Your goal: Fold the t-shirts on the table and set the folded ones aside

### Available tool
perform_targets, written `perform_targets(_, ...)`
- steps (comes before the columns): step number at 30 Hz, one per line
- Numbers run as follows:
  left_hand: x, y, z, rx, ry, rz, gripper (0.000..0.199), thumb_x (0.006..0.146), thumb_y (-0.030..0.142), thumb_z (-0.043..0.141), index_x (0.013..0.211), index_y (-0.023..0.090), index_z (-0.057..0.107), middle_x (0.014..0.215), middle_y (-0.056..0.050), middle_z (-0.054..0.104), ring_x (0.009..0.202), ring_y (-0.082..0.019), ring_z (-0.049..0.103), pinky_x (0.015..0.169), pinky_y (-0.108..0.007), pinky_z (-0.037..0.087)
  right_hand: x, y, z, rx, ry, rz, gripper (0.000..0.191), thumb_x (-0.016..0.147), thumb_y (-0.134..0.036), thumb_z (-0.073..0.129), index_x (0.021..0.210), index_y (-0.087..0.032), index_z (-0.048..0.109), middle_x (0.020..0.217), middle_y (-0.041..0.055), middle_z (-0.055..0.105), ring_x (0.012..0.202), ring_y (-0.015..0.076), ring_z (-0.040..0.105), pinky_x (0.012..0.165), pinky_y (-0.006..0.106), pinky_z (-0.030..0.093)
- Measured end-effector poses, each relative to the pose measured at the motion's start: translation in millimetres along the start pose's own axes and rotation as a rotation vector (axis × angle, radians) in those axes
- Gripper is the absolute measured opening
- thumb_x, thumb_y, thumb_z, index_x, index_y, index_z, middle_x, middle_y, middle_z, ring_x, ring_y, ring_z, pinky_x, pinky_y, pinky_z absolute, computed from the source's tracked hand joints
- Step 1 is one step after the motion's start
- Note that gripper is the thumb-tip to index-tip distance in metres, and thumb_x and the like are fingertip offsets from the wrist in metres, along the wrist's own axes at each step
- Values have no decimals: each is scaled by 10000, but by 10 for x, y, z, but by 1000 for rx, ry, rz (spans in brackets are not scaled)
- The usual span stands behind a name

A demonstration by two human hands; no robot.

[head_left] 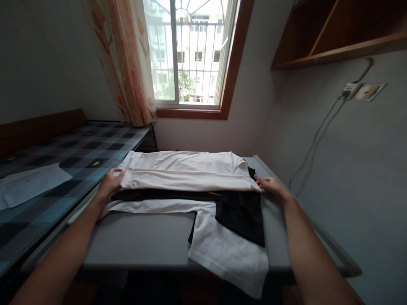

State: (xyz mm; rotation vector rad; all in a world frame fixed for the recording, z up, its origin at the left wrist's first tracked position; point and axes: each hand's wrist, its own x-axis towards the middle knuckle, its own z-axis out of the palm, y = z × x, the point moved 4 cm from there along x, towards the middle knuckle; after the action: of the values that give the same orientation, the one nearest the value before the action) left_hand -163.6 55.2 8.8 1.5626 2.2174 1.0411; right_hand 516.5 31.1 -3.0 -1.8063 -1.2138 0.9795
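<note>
From afar I see: the left hand (110, 185) and the right hand (269, 185) each pinch, nearly closed, one end of the folded white T-shirt (190, 180). It lies between them, its long axis from hand to hand, neither nearer. On their near side lies a black garment (241, 216).

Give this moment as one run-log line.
left hand: at white garment, left end; right hand: at its right end; black fabric: along near edge

Black cloth (239, 212) partly hidden under upper white cloth (190, 180), papers (36, 183) cropped left.
</note>
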Motion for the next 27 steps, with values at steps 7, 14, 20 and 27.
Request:
perform_targets(7, -96, 119, -81, -37, -32, 66, 402, 744, 373, 529, 1068, 151, 615, 611, -4, 599, 541, -179, 565, 526, -254, 415, -153, -236, 10, -27, -78, -244, 640, 513, -780, 710, 711, -178, 623, 576, 14, 577, 497, 119, 477, 450, 248, 369)
perform_targets(14, -31, -80, -89, 94, -79, 66, 426, 768, 440, 518, 1075, 167, 632, 601, 12, 559, 519, -163, 520, 497, -239, 372, -49, -116, 11, -202, 26, -286, 523, 588, -704, 701, 671, -193, 625, 449, -20, 496, 432, 129, 451, 432, 258, 351)
perform_targets(20, -30, -101, -74, 92, -71, 55, 454, 738, 500, 532, 1040, 179, 644, 619, -13, 583, 517, -187, 564, 480, -250, 395, 43, -101, 19, -319, 158, -267, 459, 707, -633, 605, 628, -181, 636, 501, 33, 559, 519, 179, 531, 500, 278, 397)
perform_targets(27, -46, -79, -117, 135, -27, 3, 434, 765, 454, 541, 1071, 166, 651, 702, -51, 648, 592, -211, 613, 539, -266, 435, 49, -155, 76, -540, 436, -296, 278, 768, -450, 579, 771, -196, 692, 727, 103, 691, 671, 240, 627, 626, 325, 463)
